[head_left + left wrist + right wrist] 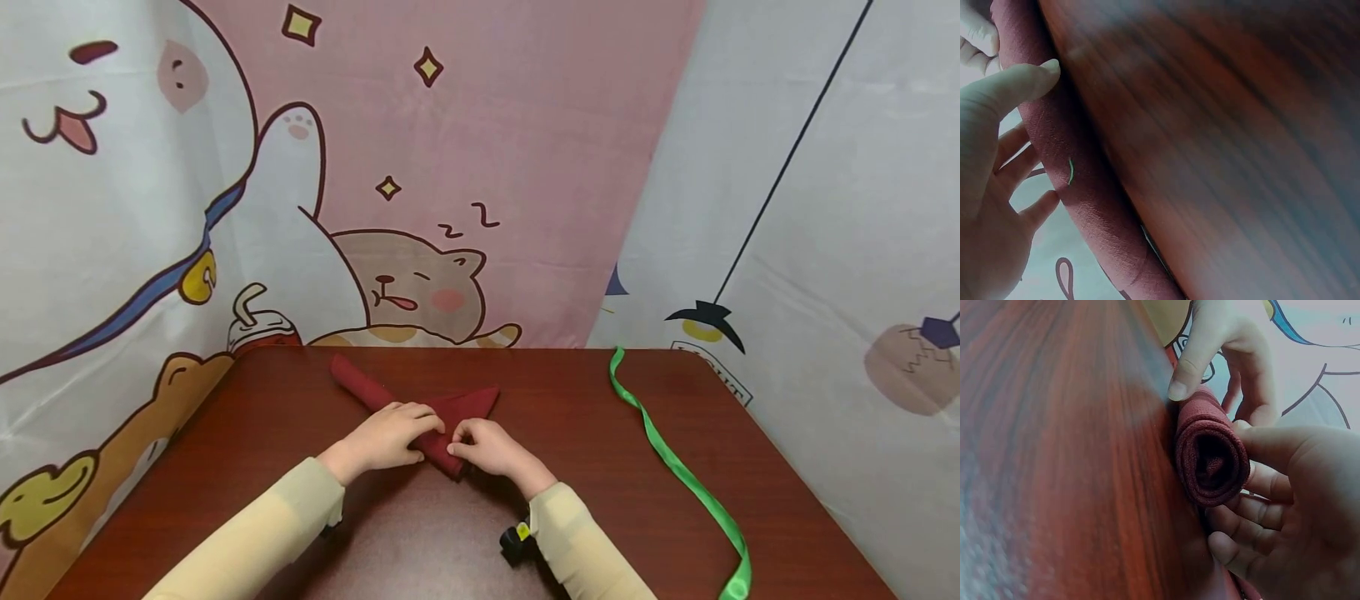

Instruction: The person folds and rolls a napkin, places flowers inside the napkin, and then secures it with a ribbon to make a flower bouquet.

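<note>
A dark red cloth [360,383] lies on the table, rolled into a tube that slants from back left to front middle. A flat pointed flap of it [476,403] spreads out to the back right. My left hand [390,435] holds the roll near its middle, thumb on the near side and fingers over the far side. At the front end, my right hand [491,448] pinches the cloth with thumb and fingers. In the right wrist view the roll's open end [1211,465] shows coiled layers. A short green thread [1071,171] clings to the roll.
A long green ribbon [686,475] runs along the right side of the brown wooden table [570,392]. Behind the table hangs a cartoon-printed curtain [555,167]. A small black device with a yellow mark [514,542] sits at my right wrist.
</note>
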Demonstrator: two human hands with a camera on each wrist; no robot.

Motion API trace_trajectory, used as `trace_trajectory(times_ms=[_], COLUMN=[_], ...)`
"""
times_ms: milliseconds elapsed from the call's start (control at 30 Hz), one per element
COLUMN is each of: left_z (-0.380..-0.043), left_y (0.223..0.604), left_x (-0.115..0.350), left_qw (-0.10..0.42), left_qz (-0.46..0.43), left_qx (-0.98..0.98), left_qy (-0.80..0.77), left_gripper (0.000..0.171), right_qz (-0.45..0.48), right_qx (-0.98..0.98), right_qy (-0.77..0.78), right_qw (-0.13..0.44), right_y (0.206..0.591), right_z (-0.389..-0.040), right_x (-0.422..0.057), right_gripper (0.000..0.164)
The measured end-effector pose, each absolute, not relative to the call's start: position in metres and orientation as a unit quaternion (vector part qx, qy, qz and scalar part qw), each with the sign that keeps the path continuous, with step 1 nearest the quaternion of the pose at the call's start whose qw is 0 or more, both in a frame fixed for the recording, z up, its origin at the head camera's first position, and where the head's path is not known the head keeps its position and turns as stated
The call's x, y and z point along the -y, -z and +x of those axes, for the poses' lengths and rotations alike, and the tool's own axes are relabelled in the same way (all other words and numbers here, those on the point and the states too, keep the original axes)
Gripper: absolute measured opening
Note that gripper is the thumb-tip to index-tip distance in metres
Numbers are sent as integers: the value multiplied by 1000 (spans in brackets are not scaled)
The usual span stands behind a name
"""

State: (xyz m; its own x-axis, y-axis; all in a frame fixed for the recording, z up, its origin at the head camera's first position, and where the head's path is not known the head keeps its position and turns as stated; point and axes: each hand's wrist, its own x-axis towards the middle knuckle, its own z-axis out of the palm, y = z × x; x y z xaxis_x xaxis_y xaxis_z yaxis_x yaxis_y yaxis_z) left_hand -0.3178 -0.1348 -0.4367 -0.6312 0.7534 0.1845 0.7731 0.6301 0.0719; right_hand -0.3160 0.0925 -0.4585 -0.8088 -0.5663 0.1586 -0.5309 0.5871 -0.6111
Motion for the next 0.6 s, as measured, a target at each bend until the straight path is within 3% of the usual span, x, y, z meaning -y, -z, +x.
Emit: trace_trajectory(times_ms=[300, 600], left_z=[-321, -325], left_y=[440, 440], left_x=[132, 129], left_qw=[91, 90], left_qz=[-429, -427], left_qx=[896, 898], left_qy=[65, 53], left_gripper=[35, 31], right_qz=[-303, -317], right_qx=[-879, -886], right_qy=[370, 339], right_qw=[1, -13], right_y=[455, 452], right_z=[-315, -313], right_x=[-90, -85], right_gripper=[10, 33])
